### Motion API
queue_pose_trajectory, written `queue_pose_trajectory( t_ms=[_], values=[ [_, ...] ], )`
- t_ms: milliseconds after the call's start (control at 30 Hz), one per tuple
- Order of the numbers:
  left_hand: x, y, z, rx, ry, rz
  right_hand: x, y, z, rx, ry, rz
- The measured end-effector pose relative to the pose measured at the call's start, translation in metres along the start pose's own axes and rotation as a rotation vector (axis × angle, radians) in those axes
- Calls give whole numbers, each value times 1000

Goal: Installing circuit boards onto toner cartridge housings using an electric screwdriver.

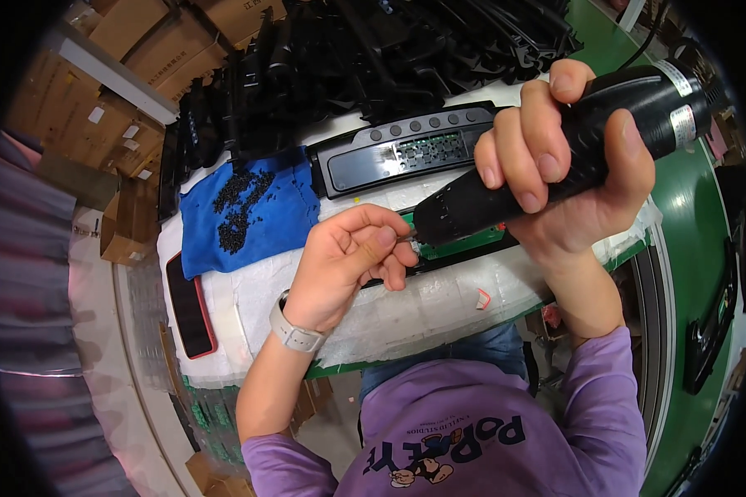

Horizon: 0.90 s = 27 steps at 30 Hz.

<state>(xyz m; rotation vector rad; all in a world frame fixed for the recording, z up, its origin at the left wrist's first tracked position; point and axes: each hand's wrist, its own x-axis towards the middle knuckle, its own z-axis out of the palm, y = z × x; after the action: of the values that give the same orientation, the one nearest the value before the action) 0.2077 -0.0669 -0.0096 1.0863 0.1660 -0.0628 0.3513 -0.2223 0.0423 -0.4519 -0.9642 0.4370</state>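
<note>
My right hand (pixel 568 157) is wrapped round a black electric screwdriver (pixel 489 195), its cord end raised at the upper right and its nose pointing down to the left. My left hand (pixel 360 253) is closed in a pinch right at the screwdriver's tip; whatever it pinches is too small to make out. Beneath the tip lies a green circuit board (pixel 464 243) in a dark plastic piece (pixel 439 263), partly hidden by both hands. Just beyond stands a long black panel (pixel 365 166) with a row of round buttons and a slotted green section.
A blue cloth (pixel 286 219) with many small black screws (pixel 236 215) lies left of the panel. Near the table's left edge is a red-cased phone (pixel 191 306). Black plastic parts (pixel 331 58) are heaped at the back. Cardboard boxes (pixel 162 45) stand at the far left.
</note>
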Motion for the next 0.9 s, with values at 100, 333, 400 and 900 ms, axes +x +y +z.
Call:
queue_pose_trajectory(
  t_ms=[100, 333, 400, 900],
  values=[
    [2, 1, 5, 54, 17, 24, 3, -3, -1, 59, 10, 31],
    [3, 3, 3, -36, 236, 239, 12, -17, 1, -299, 90, 290],
    [4, 4, 4, -34, 242, 232, 12, -17, 8, -471, 97, 353],
    [4, -3, -3, 140, 168, 139, 7, -4, 7, -484, -19, 420]
  ],
)
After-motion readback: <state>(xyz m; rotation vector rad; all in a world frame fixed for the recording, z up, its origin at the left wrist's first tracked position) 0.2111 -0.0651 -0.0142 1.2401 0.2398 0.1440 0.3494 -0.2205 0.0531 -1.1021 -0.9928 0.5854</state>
